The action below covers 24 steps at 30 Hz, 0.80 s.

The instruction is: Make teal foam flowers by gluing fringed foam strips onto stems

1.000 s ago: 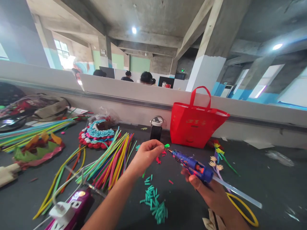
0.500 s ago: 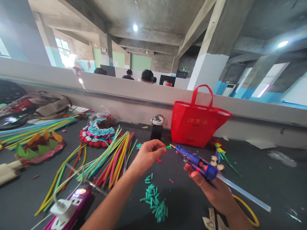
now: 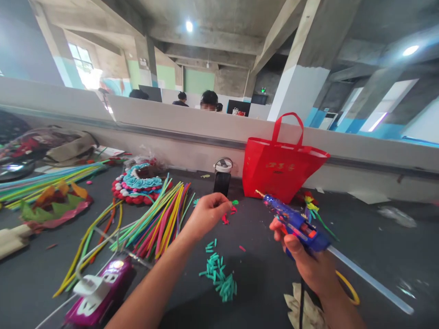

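Note:
My left hand [image 3: 213, 209] pinches a small green piece [image 3: 235, 202] between thumb and fingertips, above the dark table. Small red pieces [image 3: 225, 219] show just below those fingertips. My right hand [image 3: 302, 258] is wrapped round a blue hot glue gun [image 3: 288, 217], whose tip points up and left, apart from the green piece. A long clear glue stick [image 3: 372, 278] sticks out of its back end. Between my forearms lies a loose pile of short teal pipe cleaner pieces [image 3: 219, 276].
Bundled coloured pipe cleaners [image 3: 168, 214] and a beaded, flowered ring [image 3: 140, 183] lie left. A purple power strip [image 3: 103, 292] sits front left. At the back stand a red bag [image 3: 274, 169] and a phone [image 3: 222, 184] against a white-lidded bottle. Beyond the partition [image 3: 171, 132] are people.
The glue gun has drawn away to the right from the green piece, its tip now raised. My left hand has shifted slightly left and up with the piece.

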{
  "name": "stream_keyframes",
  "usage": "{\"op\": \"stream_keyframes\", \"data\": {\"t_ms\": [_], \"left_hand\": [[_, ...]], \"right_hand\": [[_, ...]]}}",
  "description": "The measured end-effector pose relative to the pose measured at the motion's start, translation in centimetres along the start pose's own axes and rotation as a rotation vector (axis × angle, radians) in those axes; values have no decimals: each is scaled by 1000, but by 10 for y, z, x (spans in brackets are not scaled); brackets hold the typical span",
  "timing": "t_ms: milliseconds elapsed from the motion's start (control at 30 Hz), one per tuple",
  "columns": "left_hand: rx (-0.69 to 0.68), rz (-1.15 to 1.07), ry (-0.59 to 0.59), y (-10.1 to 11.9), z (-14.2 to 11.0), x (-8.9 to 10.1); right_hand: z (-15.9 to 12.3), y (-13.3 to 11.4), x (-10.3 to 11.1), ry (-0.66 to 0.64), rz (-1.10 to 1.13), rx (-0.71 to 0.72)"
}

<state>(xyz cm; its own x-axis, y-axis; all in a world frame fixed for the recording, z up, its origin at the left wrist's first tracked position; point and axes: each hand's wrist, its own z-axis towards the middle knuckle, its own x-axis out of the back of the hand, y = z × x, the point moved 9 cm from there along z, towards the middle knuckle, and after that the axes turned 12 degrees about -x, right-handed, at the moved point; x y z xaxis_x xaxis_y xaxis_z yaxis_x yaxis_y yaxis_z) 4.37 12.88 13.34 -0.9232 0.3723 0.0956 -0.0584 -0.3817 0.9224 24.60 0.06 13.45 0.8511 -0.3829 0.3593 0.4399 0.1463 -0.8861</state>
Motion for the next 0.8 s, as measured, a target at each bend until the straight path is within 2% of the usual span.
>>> {"op": "stream_keyframes", "data": {"t_ms": [133,233,300,400,467,667,800], "left_hand": [[35,-140,120,2,0,16],[27,-285,153,5,1,22],[24,-351,142,6,2,22],[30,-400,108,4,3,16],[33,-407,92,2,3,11],[59,-409,47,-6,4,0],[57,-406,40,-8,5,0]], "right_hand": [[-4,11,-6,58,-429,82],[-12,43,-22,-12,-732,82],[-19,72,-30,-94,-829,8],[-30,114,-34,-211,-847,-194],[-36,131,-34,-249,-822,-302],[-42,151,-39,-319,-772,-411],[-46,151,-36,-390,-786,-390]]}}
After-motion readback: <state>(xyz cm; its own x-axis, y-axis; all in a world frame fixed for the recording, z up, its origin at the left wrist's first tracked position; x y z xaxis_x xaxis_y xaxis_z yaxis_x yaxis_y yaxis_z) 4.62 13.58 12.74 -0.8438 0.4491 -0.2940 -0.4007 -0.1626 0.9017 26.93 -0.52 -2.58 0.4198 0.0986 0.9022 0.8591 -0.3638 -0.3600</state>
